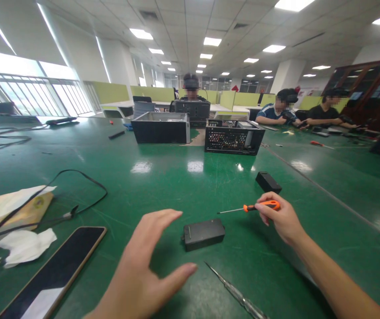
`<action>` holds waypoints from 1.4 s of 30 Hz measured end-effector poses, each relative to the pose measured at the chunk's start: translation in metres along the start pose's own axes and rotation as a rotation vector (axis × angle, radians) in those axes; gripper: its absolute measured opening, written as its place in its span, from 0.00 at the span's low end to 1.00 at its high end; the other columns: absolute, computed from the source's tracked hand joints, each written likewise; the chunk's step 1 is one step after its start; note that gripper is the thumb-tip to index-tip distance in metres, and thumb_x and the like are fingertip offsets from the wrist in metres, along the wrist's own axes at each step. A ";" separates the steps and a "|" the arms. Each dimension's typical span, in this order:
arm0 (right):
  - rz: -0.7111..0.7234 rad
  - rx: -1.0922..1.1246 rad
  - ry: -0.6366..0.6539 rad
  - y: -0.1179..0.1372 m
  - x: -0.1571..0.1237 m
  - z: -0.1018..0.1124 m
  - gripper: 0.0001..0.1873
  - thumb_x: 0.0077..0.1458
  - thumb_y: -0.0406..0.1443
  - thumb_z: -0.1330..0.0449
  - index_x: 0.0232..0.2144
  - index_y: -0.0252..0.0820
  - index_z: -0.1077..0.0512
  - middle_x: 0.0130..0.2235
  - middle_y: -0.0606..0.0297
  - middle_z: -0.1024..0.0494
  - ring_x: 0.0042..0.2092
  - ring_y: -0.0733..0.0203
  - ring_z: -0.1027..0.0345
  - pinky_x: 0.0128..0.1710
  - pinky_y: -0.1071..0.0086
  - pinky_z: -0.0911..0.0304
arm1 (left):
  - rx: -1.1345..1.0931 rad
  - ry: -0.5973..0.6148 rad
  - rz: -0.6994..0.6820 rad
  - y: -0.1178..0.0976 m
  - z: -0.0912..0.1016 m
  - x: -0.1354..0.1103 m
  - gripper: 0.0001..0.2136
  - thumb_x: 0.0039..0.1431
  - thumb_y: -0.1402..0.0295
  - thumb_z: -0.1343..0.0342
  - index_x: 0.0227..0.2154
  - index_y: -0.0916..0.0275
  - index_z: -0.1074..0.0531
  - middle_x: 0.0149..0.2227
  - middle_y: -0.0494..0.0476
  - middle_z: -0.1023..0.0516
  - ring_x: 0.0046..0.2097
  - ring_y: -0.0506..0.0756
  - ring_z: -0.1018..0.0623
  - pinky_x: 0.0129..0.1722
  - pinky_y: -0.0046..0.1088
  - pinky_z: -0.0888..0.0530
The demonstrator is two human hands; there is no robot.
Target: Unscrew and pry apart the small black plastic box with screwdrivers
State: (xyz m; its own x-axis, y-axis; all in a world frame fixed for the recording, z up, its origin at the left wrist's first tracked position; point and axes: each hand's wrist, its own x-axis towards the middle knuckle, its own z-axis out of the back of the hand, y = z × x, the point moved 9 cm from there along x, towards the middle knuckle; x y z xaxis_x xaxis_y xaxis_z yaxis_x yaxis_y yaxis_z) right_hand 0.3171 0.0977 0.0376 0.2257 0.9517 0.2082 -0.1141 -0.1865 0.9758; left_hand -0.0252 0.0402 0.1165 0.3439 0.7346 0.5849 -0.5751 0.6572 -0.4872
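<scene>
My right hand (281,217) pinches the orange and black handle of a screwdriver (269,204), whose thin shaft points left above the green table. Just left of centre, my left hand (150,261) has its thumb and fingers spread, holding nothing. A small black plastic box (205,235) lies on the table, right of that hand's open fingers and apart from them. Below the box rests a second screwdriver with a clear handle (238,297), its tip pointing up and left. Another black box (268,182) sits just beyond my right hand.
A phone (60,261), crumpled tissue (28,246), a packet (17,206) and a black cable (86,175) lie at left. Two open computer cases (161,130) (233,137) stand farther back. People (278,110) sit around the table (163,186); an orange-handled screwdriver (318,143) lies at right.
</scene>
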 end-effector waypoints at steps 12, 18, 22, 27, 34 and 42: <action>0.039 0.072 -0.015 0.001 -0.003 -0.023 0.14 0.56 0.48 0.40 0.36 0.45 0.33 0.28 0.71 0.31 0.21 0.68 0.39 0.17 0.72 0.43 | -0.002 0.217 0.052 0.047 -0.070 0.010 0.16 0.52 0.65 0.34 0.44 0.58 0.27 0.44 0.58 0.23 0.47 0.63 0.26 0.47 0.44 0.28; 0.123 -0.101 0.132 0.055 0.018 -0.055 0.13 0.54 0.44 0.36 0.33 0.43 0.31 0.20 0.75 0.35 0.21 0.68 0.42 0.21 0.72 0.46 | -0.016 0.188 0.032 0.050 -0.065 0.015 0.14 0.51 0.63 0.33 0.41 0.60 0.25 0.40 0.58 0.21 0.43 0.62 0.25 0.42 0.42 0.27; 0.204 -0.276 0.218 0.089 0.029 -0.077 0.11 0.54 0.42 0.36 0.31 0.42 0.30 0.22 0.74 0.34 0.23 0.69 0.44 0.22 0.72 0.48 | -0.015 0.153 -0.053 0.045 -0.061 0.014 0.13 0.51 0.63 0.34 0.39 0.61 0.24 0.38 0.58 0.20 0.40 0.61 0.24 0.40 0.40 0.27; 0.337 -0.466 0.195 0.101 0.027 -0.077 0.10 0.56 0.42 0.40 0.32 0.42 0.31 0.26 0.72 0.34 0.25 0.68 0.43 0.24 0.71 0.46 | -0.038 0.126 -0.112 0.041 -0.062 0.015 0.12 0.51 0.64 0.34 0.38 0.63 0.23 0.35 0.58 0.20 0.38 0.60 0.25 0.38 0.39 0.27; 0.357 -0.486 0.209 0.098 0.025 -0.066 0.10 0.58 0.44 0.41 0.33 0.43 0.32 0.24 0.73 0.35 0.22 0.68 0.45 0.21 0.72 0.49 | -0.078 0.109 -0.113 0.042 -0.061 0.017 0.12 0.51 0.65 0.34 0.38 0.63 0.24 0.35 0.59 0.21 0.37 0.59 0.25 0.37 0.38 0.26; 0.413 -0.494 0.224 0.105 0.018 -0.072 0.09 0.58 0.42 0.41 0.34 0.43 0.32 0.27 0.71 0.33 0.26 0.67 0.41 0.25 0.72 0.44 | -0.074 0.121 -0.115 0.043 -0.061 0.016 0.13 0.51 0.65 0.34 0.39 0.64 0.24 0.36 0.59 0.21 0.37 0.59 0.24 0.37 0.38 0.26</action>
State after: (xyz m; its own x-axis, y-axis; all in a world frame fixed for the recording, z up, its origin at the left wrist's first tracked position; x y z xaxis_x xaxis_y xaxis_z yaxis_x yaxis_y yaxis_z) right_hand 0.2394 0.1132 0.1391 -0.1313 0.8638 0.4865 -0.5879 -0.4630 0.6634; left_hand 0.0013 0.0901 0.0650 0.4937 0.6660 0.5592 -0.4723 0.7453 -0.4706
